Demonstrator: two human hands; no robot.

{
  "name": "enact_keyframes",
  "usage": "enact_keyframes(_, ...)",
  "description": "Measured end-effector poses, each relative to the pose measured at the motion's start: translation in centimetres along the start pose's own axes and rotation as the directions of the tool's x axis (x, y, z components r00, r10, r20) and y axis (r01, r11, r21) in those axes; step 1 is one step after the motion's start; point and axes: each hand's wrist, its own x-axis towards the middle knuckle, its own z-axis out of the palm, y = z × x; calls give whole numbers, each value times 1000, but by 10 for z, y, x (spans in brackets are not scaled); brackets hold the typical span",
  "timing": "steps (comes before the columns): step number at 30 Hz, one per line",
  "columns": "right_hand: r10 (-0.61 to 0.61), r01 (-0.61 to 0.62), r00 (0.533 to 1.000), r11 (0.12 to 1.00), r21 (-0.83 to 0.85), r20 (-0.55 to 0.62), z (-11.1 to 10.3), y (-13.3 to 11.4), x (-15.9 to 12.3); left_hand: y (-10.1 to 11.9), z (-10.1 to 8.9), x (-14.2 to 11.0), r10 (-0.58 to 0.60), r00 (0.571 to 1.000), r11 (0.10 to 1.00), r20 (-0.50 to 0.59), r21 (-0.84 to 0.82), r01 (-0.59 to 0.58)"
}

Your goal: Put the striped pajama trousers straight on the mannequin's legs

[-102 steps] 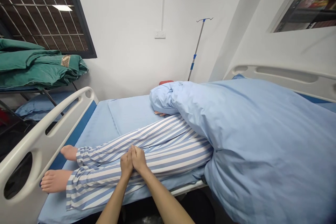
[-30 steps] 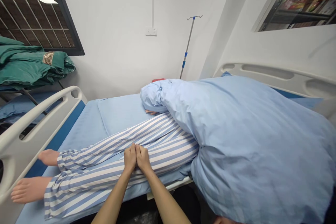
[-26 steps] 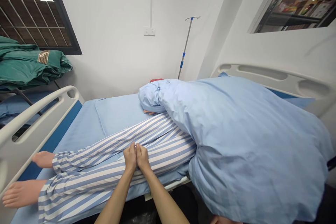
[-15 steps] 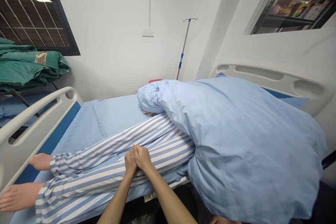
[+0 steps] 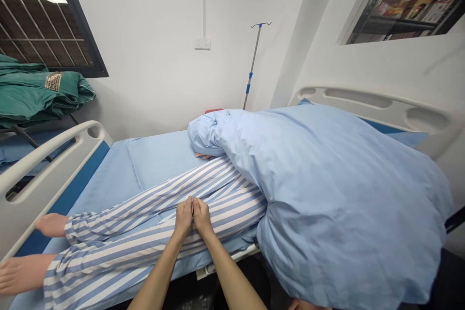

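Note:
A figure in blue-and-white striped pyjama trousers (image 5: pixel 152 213) lies on a hospital bed, its bare feet (image 5: pixel 22 273) toward the footboard at left. A light blue duvet (image 5: pixel 327 193) is folded back over its upper body and hides it. My left hand (image 5: pixel 183 215) and right hand (image 5: pixel 202 218) are held palm to palm, fingers stretched out and together. Their lower edges rest on the near striped leg, about at the thigh. Neither hand holds anything.
The white footboard rail (image 5: pixel 47 164) stands at left and the headboard (image 5: pixel 381 106) at right. An IV pole (image 5: pixel 252 65) rises behind the bed by the wall. Green folded cloths (image 5: pixel 39 94) lie on a rack at far left. A blue sheet (image 5: pixel 160 160) covers the mattress.
My joined hands have stayed on the near leg, shifting slightly up toward the thigh. The view has drifted right, so the feet now sit closer to the left edge.

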Motion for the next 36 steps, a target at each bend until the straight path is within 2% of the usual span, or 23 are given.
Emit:
enact_keyframes(4, 29, -27, 999, 998, 59, -26, -2, 1, 3, -2, 13, -3, -61, 985, 994, -161, -96, 46)
enact_keyframes(7, 26, -26, 999, 1000, 18, -26, -1, 3, 3, -12, 15, -8, -38, 972, 999, -231, -2, 38)
enact_keyframes(11, 38, -40, 999, 996, -78, -15, -6, -2, 7, -19, 15, -13, 57, 983, 988, -175, 150, -30)
enact_keyframes(15, -38, 53, 997, 969, -243, 65, -21, -10, 7, -18, 18, -15, 48, 988, 974, -147, 225, -14)
enact_keyframes(18, -62, 88, 993, 953, -289, 97, -29, -10, 5, -16, 19, -15, 33, 991, 967, -133, 254, 2)
enact_keyframes(22, -48, 59, 998, 967, -248, 49, -29, -1, 2, -11, 23, -11, 15, 992, 991, -128, 136, 2)
enact_keyframes(28, -7, 4, 999, 998, -67, -33, -31, 4, 6, 1, 43, -2, -46, 981, 993, -189, -119, 24)
enact_keyframes(32, 21, -24, 998, 999, -46, -52, -33, 5, 8, -6, 50, -1, -54, 973, 997, -224, -65, 40)
enact_keyframes(36, 7, -10, 1000, 988, -152, -23, -40, 0, 9, -19, 49, -3, 23, 988, 997, -153, 73, -12)
